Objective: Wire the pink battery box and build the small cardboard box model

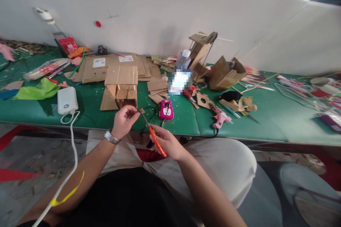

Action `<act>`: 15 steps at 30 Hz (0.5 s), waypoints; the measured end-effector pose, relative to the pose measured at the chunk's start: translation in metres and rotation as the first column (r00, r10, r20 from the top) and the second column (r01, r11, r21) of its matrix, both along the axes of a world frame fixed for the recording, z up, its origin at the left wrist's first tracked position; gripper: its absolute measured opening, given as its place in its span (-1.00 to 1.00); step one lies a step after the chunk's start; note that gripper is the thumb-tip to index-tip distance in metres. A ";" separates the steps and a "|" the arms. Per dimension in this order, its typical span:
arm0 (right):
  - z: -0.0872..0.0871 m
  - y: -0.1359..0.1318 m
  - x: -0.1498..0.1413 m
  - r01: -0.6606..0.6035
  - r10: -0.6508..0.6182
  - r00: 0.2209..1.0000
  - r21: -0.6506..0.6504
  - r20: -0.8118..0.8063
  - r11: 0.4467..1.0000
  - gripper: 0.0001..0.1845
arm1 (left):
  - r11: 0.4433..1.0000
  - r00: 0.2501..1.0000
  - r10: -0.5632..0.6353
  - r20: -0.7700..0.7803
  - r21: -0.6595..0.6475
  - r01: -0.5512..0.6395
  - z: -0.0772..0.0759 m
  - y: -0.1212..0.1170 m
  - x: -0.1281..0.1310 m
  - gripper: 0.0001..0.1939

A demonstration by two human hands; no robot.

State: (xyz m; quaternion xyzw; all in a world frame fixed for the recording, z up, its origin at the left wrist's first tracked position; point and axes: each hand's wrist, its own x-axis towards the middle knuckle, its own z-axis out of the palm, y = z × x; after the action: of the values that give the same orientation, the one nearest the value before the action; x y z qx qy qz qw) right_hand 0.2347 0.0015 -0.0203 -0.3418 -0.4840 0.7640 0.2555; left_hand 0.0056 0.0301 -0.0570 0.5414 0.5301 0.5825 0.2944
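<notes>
My right hand [167, 143] is wrapped round the orange handles of a pair of scissors [157, 142], whose thin blades point up and left past the table's front edge. My left hand [125, 118], with a watch on its wrist, is closed in a pinch close to the blade tips. What it pinches, if anything, is too small to make out. Just beyond the left hand stands an open cardboard box [121, 81] with raised flaps. A magenta device [166, 110] with a dark cable lies right of the blades.
A white power bank [67, 100] with a white cable lies at the left. Flattened cardboard [87, 69], a bottle [183, 60] and a cardboard structure [199, 48] stand farther back. A pink glue gun [221, 117] lies to the right among cardboard scraps on the green table [181, 124].
</notes>
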 end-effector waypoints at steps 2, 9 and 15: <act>0.000 0.000 -0.001 0.021 -0.021 1.000 -0.019 -0.017 1.000 -0.29 | 1.000 1.000 -0.001 0.025 0.000 0.001 0.000 0.000 0.001 -0.76; 0.001 0.001 -0.003 0.007 -0.007 1.000 -0.018 -0.026 1.000 -0.28 | 1.000 0.999 -0.026 0.026 -0.006 0.026 0.002 0.000 0.001 -0.75; 0.002 0.001 -0.004 0.008 -0.008 1.000 -0.012 -0.013 1.000 -0.29 | 1.000 0.999 -0.026 0.028 -0.012 0.027 0.001 0.000 0.000 -0.74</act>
State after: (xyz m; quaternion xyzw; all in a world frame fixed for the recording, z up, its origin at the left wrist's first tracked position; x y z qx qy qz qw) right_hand 0.2305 0.0024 -0.0185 -0.3403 -0.4765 0.7680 0.2595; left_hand 0.0059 0.0302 -0.0560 0.5384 0.5223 0.5827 0.3128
